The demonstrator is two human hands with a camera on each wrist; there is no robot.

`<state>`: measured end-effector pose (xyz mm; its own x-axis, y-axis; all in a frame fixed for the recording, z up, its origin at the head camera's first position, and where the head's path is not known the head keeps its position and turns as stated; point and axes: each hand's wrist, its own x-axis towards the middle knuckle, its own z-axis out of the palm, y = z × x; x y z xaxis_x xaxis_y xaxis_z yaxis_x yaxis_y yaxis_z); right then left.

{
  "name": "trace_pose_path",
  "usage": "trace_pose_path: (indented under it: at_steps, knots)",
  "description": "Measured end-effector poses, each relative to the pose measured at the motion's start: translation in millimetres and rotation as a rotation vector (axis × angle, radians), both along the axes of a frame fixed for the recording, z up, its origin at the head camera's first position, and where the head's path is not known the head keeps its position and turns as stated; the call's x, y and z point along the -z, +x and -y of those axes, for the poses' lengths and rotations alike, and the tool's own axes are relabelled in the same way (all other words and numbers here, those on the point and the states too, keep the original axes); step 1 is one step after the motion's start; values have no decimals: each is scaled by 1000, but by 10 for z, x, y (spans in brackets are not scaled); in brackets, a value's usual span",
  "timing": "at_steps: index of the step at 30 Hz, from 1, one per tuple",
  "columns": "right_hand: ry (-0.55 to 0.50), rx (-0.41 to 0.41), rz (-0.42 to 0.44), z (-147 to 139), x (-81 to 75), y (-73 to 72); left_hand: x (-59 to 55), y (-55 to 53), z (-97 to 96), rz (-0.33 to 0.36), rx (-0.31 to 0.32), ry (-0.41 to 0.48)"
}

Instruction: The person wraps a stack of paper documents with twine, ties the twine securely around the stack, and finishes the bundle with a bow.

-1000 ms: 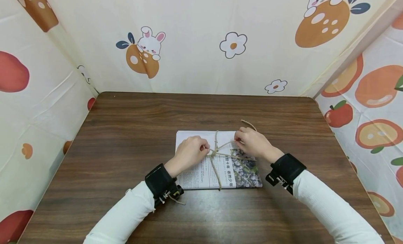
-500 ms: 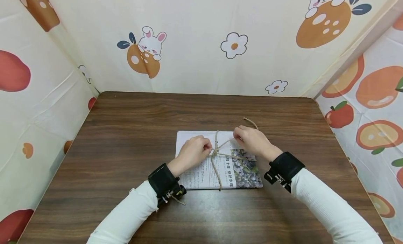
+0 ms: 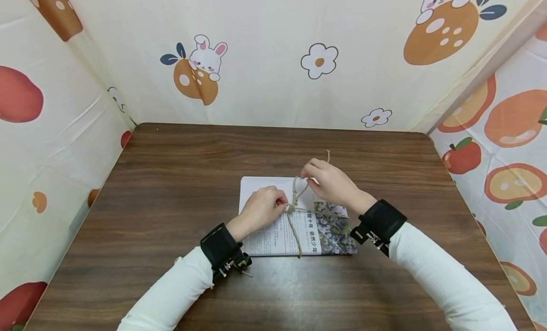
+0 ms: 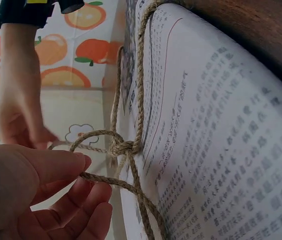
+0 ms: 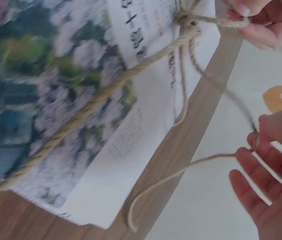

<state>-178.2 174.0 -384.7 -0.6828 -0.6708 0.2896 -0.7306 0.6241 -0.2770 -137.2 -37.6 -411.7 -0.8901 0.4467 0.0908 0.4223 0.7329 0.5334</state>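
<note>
Twine (image 3: pixel 294 233) crosses a folded newspaper stack (image 3: pixel 265 241) both ways, meeting in a knot (image 4: pixel 123 147) near its middle. My left hand (image 3: pixel 262 208) pinches a small loop of the twine just left of that knot, between thumb and index finger. Above the paper's far edge, my right hand (image 3: pixel 331 183) holds the other strand between thumb and fingers. In the right wrist view this strand runs from the knot to the right hand (image 5: pixel 278 157), and its loose tail (image 5: pixel 180 171) trails beyond the fingers. Printed text and a blossom photo (image 5: pixel 81 65) cover the top sheet.
The stack lies on a brown wooden table (image 3: pixel 183 174). Patterned cloth walls (image 3: pixel 265 84) rise behind and at both sides. A short twine end (image 3: pixel 246 273) shows beside the left wrist's black camera strap (image 3: pixel 220 245).
My right hand has moved left and away from me, drawing its strand and tail along toward the stack's far edge. The left hand keeps its pinch near the knot, almost still.
</note>
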Motion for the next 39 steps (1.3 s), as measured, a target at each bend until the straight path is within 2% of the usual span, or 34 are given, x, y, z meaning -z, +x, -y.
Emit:
trace_pose_path:
  at_steps: [6, 10, 18, 29, 39]
  knots:
    - [-15, -75, -20, 184, -61, 6, 34, -2, 15, -21, 34, 19]
    - [-3, -97, -1, 291, -81, 27, 57, -2, 17, -36, 42, 27]
    - [13, -105, 48, 329, 27, 54, 57, 7, 23, -42, 46, 37]
    - [-5, -40, 50, 255, 57, 112, 51, 4, 26, -40, 29, 64]
    - [44, -13, 186, 230, 154, 265, 21, -4, -7, -61, 6, 74]
